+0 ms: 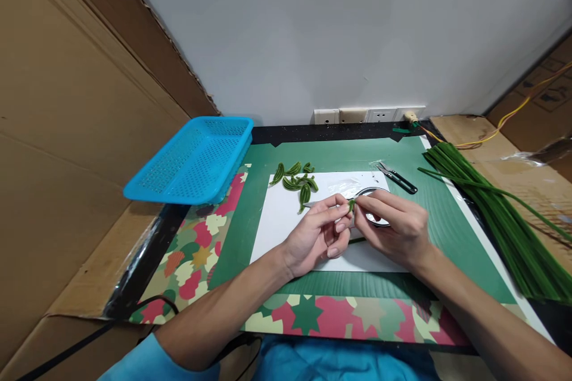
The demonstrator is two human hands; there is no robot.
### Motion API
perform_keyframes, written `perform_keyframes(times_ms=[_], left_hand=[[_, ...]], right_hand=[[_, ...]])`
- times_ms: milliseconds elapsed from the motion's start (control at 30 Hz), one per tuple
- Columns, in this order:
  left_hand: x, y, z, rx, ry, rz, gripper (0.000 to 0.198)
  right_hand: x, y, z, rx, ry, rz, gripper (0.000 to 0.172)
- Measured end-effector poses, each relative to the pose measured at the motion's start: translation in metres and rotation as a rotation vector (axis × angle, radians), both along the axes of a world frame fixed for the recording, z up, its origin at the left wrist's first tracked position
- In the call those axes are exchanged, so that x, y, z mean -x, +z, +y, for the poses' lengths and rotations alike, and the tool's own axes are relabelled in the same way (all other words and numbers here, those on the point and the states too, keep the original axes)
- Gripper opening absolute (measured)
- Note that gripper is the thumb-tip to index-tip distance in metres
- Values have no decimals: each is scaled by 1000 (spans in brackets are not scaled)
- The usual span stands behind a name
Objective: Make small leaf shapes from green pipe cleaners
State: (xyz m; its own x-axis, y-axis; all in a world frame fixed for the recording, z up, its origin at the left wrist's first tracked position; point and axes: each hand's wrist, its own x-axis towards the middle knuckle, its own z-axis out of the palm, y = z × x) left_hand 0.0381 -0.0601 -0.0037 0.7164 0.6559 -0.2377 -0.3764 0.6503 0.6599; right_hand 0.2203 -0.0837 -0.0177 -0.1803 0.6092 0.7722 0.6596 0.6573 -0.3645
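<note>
Both hands meet over the white sheet (286, 232) at the middle of the counter (429, 232). Left hand (315, 238) and right hand (395, 226) pinch the same small green piece (351, 205), fuzzy, looks like bent pipe cleaner.

Grip state: left thumb and forefinger are closed on the piece from its left side. Right fingertips (361, 202) are closed on it from the right. Both grips are clamped and touch each other at the piece; nothing else is held, as far as I can see.

Key relation: the piece sits exactly between the two grips, at the fingertips, raised just above the sheet. It's too small to read its long axis with confidence; it looks roughly upright, slightly tilted. Neither hand is clearly nearer, since both are on it. A thin grey rod or wire seems to run left from the pinch, but I can't confirm that.

Around the grips:
- finished green curled pieces (297, 180) lie beyond and left of the left grip, on the sheet's far edge, apart from the hands
- small snips (397, 178) lie beyond the right grip, on the green mat (339, 155)
- a round dark-rimmed object (378, 221) is partly hidden under the right hand
- a bundle of long green stems (500, 214) is well right of the right grip, its long axis running away from the person
- a blue basket (196, 161) is far left, propped on the counter edge
</note>
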Motion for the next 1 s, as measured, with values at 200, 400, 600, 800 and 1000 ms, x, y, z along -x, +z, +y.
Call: perform_keyframes(times_ms=[200, 400, 600, 800, 1000], left_hand=[[1, 2, 4, 15, 36, 43, 23], [5, 6, 5, 51, -41, 43, 15], [7, 7, 5, 35, -114, 111, 18], [4, 4, 4, -220, -65, 236, 28], [2, 2, 1, -408, 40, 317, 36]], right_hand=[[-8, -4, 3, 97, 58, -37, 21], [-7, -7, 3, 78, 80, -28, 19], [-4, -4, 4, 19, 61, -70, 8], [-5, -2, 5, -23, 0, -85, 9], [-5, -2, 4, -45, -16, -107, 8]])
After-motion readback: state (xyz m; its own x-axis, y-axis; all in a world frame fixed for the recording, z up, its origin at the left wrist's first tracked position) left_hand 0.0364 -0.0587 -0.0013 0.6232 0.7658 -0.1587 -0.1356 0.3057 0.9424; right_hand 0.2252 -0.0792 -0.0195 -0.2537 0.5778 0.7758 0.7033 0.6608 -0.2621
